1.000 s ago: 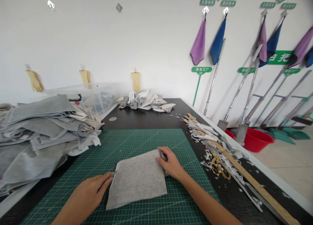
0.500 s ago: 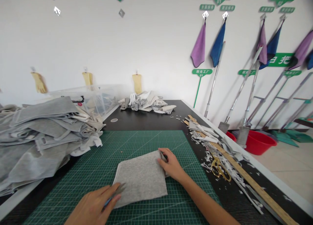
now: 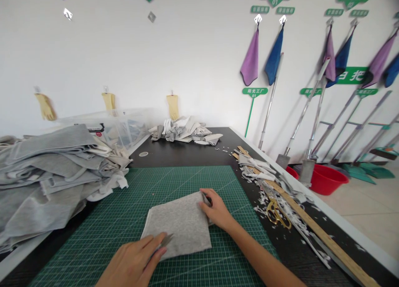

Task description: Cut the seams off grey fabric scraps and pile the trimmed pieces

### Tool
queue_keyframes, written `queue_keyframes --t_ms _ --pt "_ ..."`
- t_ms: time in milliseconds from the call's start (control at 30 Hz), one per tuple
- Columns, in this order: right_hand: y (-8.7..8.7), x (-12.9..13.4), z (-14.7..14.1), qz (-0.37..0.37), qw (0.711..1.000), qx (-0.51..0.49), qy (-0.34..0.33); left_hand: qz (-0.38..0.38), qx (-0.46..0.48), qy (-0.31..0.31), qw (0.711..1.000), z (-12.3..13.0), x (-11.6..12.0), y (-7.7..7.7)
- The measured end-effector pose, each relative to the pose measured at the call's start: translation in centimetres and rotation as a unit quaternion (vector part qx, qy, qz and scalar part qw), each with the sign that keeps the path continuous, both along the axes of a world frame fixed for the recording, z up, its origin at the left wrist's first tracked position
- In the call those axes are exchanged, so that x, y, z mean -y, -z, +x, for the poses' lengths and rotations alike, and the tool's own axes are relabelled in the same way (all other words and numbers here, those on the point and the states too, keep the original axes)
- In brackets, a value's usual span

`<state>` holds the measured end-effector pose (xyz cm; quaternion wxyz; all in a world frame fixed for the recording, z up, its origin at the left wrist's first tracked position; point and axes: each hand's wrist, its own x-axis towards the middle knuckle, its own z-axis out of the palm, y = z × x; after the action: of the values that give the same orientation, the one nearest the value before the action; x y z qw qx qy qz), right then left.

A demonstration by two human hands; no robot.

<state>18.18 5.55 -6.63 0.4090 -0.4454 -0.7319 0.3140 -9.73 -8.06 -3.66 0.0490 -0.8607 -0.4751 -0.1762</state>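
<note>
A folded grey cloth lies on the green cutting mat. Its upper right corner is pinched between the thumb and fingers of my right hand. Over the cloth's lower left part is my left hand, closed around a small metal tool with pointed tips. The tips point right, above the cloth. Most of this tool is hidden inside the fingers.
A large heap of grey cloths covers the left side. Beyond the mat lies a pile of scraps. Along the right edge are gold-handled scissors, a wooden ruler and cut strips. A clear bin stands behind the heap.
My left hand has moved right with the metal tool, further over the cloth. My right hand keeps its grip on the corner. The view has shifted slightly.
</note>
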Motion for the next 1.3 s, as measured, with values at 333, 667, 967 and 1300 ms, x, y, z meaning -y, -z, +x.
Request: queue_keyframes --t_ms 333,667,967,1300 --pt "-0.2 0.1 0.0 0.0 1.0 -0.003 -0.001 -0.021 -0.022 0.016 0.999 2.8 -1.5 -0.2" --pt "0.4 -0.2 0.0 0.017 1.0 -0.014 0.0 -0.079 -0.017 0.014 0.997 4.9 -2.4 -0.8" --pt "0.6 -0.3 0.0 0.021 1.0 -0.015 -0.001 -0.066 -0.015 0.016 0.998 5.8 -2.4 -1.6" --pt "0.5 -0.2 0.0 0.021 1.0 -0.015 0.001 -0.028 -0.019 0.035 0.999 6.4 -3.2 -1.9"
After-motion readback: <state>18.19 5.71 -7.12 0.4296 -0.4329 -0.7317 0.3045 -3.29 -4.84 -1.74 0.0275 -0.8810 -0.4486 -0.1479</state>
